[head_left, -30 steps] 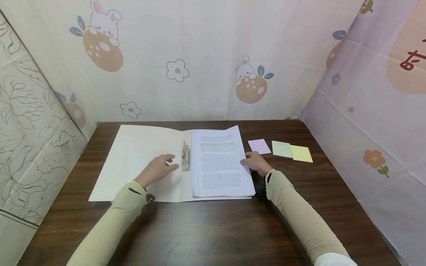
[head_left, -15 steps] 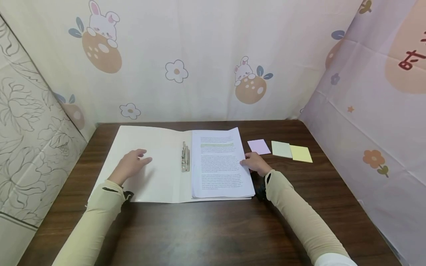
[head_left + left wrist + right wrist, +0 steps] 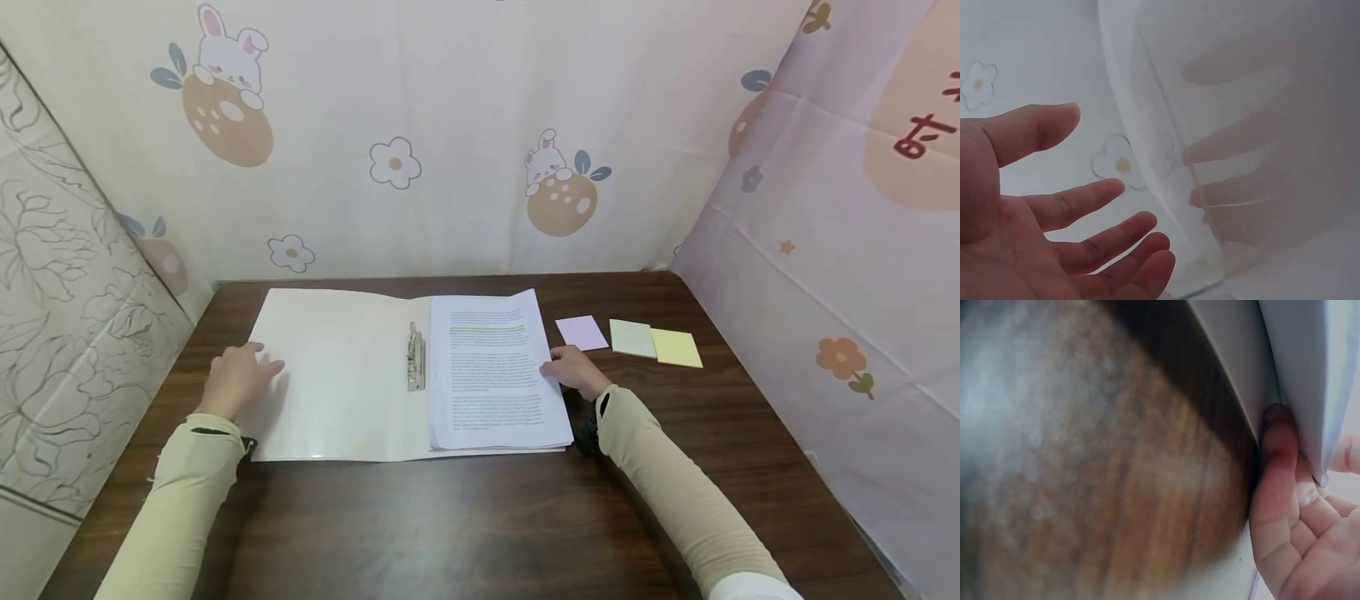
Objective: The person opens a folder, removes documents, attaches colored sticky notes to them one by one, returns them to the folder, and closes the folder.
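Observation:
A white folder (image 3: 330, 375) lies spread flat, with a metal clip mechanism (image 3: 416, 357) along its spine. On its right half rests a stack of printed paper (image 3: 487, 375), one line highlighted in green. My right hand (image 3: 576, 371) grips the stack's right edge, thumb on top; in the right wrist view its fingers (image 3: 1279, 440) reach underneath the sheets. At the folder's left edge is my left hand (image 3: 234, 379), fingers spread and slightly bent, holding nothing. The left wrist view shows this hand's fingers (image 3: 1110, 244) mirrored in the glossy cover (image 3: 1266, 244).
Purple (image 3: 582, 332), pale green (image 3: 633, 337) and yellow sticky notes (image 3: 677, 347) lie right of the folder. Dark wooden tabletop (image 3: 420, 525) stretches in front. A patterned curtain (image 3: 450, 217) hangs behind the table and another fabric (image 3: 795, 308) on the right.
My left hand has moved left, from beside the metal clip across the folder cover to its left edge. The right hand has stayed at the paper stack's edge.

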{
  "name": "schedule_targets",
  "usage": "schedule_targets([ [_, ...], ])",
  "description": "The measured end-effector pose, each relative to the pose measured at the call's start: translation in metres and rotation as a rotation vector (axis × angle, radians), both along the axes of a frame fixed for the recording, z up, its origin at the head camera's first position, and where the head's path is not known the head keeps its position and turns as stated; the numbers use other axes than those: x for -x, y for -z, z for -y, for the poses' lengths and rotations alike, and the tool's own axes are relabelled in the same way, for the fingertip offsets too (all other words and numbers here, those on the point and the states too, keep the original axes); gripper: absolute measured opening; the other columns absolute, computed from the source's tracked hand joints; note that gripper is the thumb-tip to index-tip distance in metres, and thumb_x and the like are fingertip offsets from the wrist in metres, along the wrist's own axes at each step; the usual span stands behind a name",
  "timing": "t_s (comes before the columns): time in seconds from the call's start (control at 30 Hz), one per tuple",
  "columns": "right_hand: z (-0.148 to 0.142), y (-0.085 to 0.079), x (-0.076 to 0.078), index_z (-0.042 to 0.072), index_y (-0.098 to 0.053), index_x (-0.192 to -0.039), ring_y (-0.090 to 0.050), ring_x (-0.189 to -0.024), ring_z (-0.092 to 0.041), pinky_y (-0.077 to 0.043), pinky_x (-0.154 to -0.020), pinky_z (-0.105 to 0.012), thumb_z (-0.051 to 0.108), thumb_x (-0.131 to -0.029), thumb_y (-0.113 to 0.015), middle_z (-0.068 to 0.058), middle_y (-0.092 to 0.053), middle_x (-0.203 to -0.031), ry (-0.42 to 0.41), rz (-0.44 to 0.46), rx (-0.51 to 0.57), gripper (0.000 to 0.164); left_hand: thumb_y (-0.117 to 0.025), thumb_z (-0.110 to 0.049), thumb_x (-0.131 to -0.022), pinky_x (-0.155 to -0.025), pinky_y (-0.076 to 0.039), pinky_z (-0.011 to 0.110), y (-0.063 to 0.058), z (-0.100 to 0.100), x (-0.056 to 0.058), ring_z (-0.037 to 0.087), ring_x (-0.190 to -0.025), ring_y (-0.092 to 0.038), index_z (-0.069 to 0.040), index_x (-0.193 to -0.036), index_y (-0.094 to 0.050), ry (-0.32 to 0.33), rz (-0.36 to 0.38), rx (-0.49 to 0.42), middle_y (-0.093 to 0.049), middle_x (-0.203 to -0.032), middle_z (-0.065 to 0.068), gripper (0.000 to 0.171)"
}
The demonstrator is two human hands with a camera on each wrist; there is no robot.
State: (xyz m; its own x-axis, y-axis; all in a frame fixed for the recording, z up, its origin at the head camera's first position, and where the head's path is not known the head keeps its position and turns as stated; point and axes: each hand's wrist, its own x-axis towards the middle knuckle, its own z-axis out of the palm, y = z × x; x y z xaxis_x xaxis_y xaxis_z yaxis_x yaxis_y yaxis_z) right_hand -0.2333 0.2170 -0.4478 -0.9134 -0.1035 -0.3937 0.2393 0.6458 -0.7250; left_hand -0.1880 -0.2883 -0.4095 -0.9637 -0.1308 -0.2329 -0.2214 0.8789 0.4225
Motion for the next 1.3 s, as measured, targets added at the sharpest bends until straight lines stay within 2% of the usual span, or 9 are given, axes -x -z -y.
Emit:
schedule_targets([
  [0.1, -0.001, 0.003, 0.000, -0.006, -0.061, -0.114, -0.063, -0.077, -0.018, -0.051, -0.064, -0.029, 0.011, -0.094, -0.054, -0.017, -0.069, -0.101, 0.003, -0.003, 0.005, 0.028, -0.049, -0.033, -0.098, -0.098, -0.035, 0.068, 0.003, 0.008, -0.003, 0.063, -0.123, -0.030, 0.015, -0.141, -0.032, -0.022, 0.022, 0.025, -0.032, -0.137, 0.045, 0.066],
  [0.33, -0.001, 0.002, 0.002, -0.005, -0.062, -0.115, -0.062, -0.079, -0.019, -0.050, -0.066, -0.028, 0.012, -0.094, -0.054, -0.017, -0.069, -0.103, -0.003, -0.004, -0.011, 0.028, -0.046, -0.032, -0.099, -0.098, -0.037, 0.067, 0.008, 0.021, -0.010, 0.062, -0.124, -0.036, 0.020, -0.140, -0.027, -0.015, 0.112, 0.057, -0.032, -0.139, 0.045, 0.069],
  [0.43, 0.000, 0.002, 0.004, -0.004, -0.062, -0.116, -0.061, -0.079, -0.019, -0.048, -0.066, -0.028, 0.012, -0.094, -0.054, -0.017, -0.069, -0.103, -0.006, -0.005, -0.022, 0.028, -0.045, -0.034, -0.099, -0.098, -0.037, 0.068, 0.011, 0.024, -0.010, 0.063, -0.125, -0.035, 0.020, -0.140, -0.026, -0.014, 0.158, 0.044, -0.029, -0.140, 0.046, 0.071],
  [0.57, 0.001, 0.002, 0.005, -0.005, -0.061, -0.117, -0.060, -0.079, -0.019, -0.048, -0.065, -0.027, 0.013, -0.094, -0.053, -0.017, -0.068, -0.103, -0.011, -0.006, -0.027, 0.029, -0.047, -0.032, -0.098, -0.098, -0.037, 0.068, 0.013, 0.026, -0.008, 0.063, -0.125, -0.034, 0.021, -0.140, -0.026, 0.002, 0.171, 0.043, -0.029, -0.140, 0.046, 0.071],
  [0.7, 0.002, 0.002, 0.006, -0.005, -0.061, -0.116, -0.060, -0.079, -0.019, -0.048, -0.065, -0.027, 0.013, -0.094, -0.053, -0.017, -0.068, -0.102, -0.013, 0.001, -0.024, 0.029, -0.051, -0.025, -0.096, -0.099, -0.036, 0.067, 0.010, 0.026, -0.006, 0.062, -0.124, -0.036, 0.020, -0.140, -0.027, -0.004, 0.121, 0.043, -0.030, -0.140, 0.045, 0.067],
  [0.83, 0.001, 0.002, 0.005, -0.004, -0.062, -0.113, -0.058, -0.077, -0.018, -0.047, -0.064, -0.027, 0.013, -0.094, -0.054, -0.016, -0.068, -0.100, -0.008, 0.006, -0.027, 0.027, -0.054, -0.014, -0.092, -0.099, -0.036, 0.065, 0.007, 0.025, -0.003, 0.061, -0.120, -0.040, 0.020, -0.137, -0.032, -0.005, 0.010, 0.054, -0.036, -0.135, 0.046, 0.060],
  [1.03, 0.002, -0.002, 0.004, -0.004, -0.063, -0.112, -0.057, -0.074, -0.018, -0.046, -0.061, -0.027, 0.012, -0.092, -0.055, -0.015, -0.068, -0.096, -0.011, -0.003, -0.037, 0.027, -0.057, -0.007, -0.090, -0.098, -0.033, 0.064, 0.000, 0.023, 0.001, 0.059, -0.115, -0.042, 0.019, -0.135, -0.034, -0.062, -0.143, 0.028, -0.043, -0.128, 0.046, 0.057],
  [1.13, 0.003, -0.003, 0.004, -0.005, -0.063, -0.112, -0.057, -0.074, -0.018, -0.046, -0.061, -0.027, 0.012, -0.093, -0.055, -0.015, -0.068, -0.095, -0.016, -0.001, -0.040, 0.026, -0.056, -0.006, -0.090, -0.097, -0.031, 0.064, -0.003, 0.027, 0.003, 0.059, -0.115, -0.040, 0.017, -0.137, -0.035, -0.095, -0.180, 0.017, -0.043, -0.128, 0.045, 0.057],
  [1.3, 0.002, -0.002, 0.003, -0.004, -0.062, -0.114, -0.060, -0.078, -0.018, -0.049, -0.064, -0.028, 0.012, -0.094, -0.055, -0.016, -0.068, -0.100, -0.004, 0.007, -0.031, 0.026, -0.053, -0.006, -0.090, -0.096, -0.032, 0.066, -0.012, 0.038, 0.003, 0.060, -0.118, -0.036, 0.016, -0.140, -0.033, -0.159, -0.200, -0.022, -0.041, -0.130, 0.045, 0.058],
])
